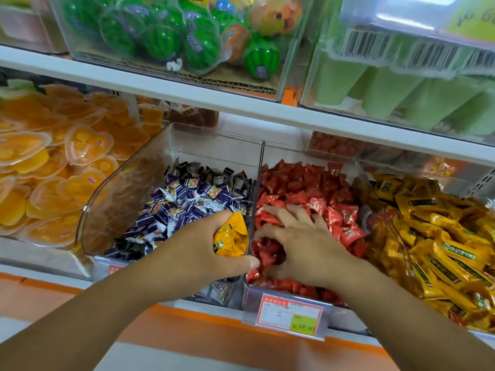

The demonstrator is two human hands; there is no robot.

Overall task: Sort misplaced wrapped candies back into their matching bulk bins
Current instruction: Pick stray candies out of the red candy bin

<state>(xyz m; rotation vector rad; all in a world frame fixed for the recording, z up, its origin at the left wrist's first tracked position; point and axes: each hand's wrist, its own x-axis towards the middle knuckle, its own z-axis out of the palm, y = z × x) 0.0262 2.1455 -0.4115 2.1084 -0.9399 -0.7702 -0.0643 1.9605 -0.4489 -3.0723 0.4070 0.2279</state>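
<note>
Now both hands are at the candy bins, the left one holding yellow candies and the right one in the red pile.

On the left hand (203, 250), the fingers (222, 214) and thumb are curled around a small bunch of yellow wrapped candies (231, 236), clamped on them, above the bin of purple-and-white candies (192, 199) and just beside the clear divider wall (254, 194). The right hand (305, 247) lies palm down in the next bin on the red candies (308, 183); its fingers (294, 212) are spread apart and bent, with the tips pressing into the pile, and I cannot tell if they pinch any candy. A bin of yellow bar candies (442, 236) stands to the right of the red one. A price label (290, 314) hangs on the front of the red bin.
</note>
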